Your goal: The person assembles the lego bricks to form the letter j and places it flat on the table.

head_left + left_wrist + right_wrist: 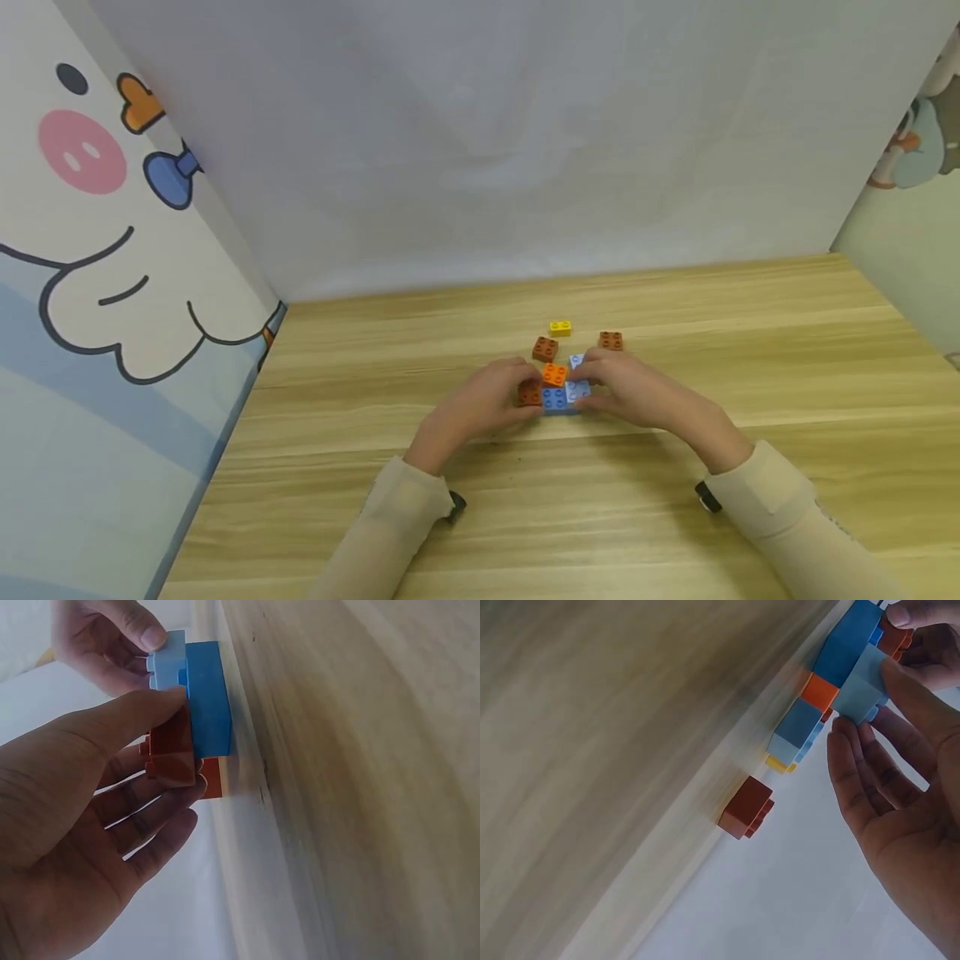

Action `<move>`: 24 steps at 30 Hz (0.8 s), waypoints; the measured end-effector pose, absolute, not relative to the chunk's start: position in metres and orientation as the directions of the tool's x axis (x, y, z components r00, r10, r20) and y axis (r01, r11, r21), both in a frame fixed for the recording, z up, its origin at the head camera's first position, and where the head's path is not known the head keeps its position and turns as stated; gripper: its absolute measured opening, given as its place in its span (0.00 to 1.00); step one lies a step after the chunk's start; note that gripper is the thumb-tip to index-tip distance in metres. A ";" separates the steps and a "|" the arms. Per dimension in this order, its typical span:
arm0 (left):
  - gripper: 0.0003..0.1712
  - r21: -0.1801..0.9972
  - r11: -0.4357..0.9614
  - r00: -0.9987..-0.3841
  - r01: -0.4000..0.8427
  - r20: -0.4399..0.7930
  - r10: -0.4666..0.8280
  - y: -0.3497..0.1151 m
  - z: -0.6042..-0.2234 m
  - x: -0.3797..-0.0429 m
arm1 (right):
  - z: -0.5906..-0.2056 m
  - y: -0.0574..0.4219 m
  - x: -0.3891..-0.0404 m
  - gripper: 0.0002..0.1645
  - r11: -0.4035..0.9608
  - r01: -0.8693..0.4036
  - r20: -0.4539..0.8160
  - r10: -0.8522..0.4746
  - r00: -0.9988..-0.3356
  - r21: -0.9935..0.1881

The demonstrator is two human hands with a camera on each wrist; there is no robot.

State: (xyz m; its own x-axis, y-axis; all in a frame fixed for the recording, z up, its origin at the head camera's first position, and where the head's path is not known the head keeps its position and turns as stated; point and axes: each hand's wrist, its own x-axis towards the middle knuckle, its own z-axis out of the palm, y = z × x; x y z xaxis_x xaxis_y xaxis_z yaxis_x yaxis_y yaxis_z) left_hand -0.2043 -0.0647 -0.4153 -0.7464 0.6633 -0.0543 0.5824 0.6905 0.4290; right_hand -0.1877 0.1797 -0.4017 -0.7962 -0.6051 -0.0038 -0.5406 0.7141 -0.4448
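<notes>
A long blue building brick [210, 697] lies on the table, its middle studs showing between two smaller bricks at its ends. My left hand [487, 396] pinches the reddish-brown brick [172, 750] at the left end, thumb on its near side and fingers behind. At the right end, my right hand [633, 387] holds a light blue brick [861, 684] between thumb and fingers. Just behind the long brick sits an orange brick [555, 373]. Another light blue brick [577, 361] is beyond, partly covered by the right fingers in the head view.
Farther back on the wooden table [360, 375] lie a brown brick [545, 348], a small yellow brick [560, 328] and, to the right, another brown brick [611, 340]. A pale curtain [487, 150] hangs behind the table, and a cartoon-printed panel [112, 292] stands along the left.
</notes>
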 end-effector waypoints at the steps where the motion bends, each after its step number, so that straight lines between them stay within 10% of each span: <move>1: 0.23 0.429 0.690 -0.745 0.583 -0.057 0.665 -0.065 -0.416 -0.205 | -0.402 0.179 -0.188 0.19 0.710 -0.546 -0.003 -0.611 -0.792 -0.445; 24: 0.24 0.576 0.588 -0.723 0.568 0.007 0.691 -0.056 -0.437 -0.221 | -0.410 0.168 -0.230 0.12 0.711 -0.559 0.108 -0.573 -0.812 -0.427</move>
State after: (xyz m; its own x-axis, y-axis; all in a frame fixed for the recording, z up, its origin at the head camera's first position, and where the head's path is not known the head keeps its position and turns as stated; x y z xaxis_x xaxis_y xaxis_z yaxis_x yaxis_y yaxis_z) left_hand -0.2215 -0.0561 -0.4367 -0.7226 0.6913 0.0067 0.5677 0.5878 0.5764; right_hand -0.2296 0.1681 -0.4097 -0.8122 -0.5732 0.1083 -0.5587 0.7112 -0.4267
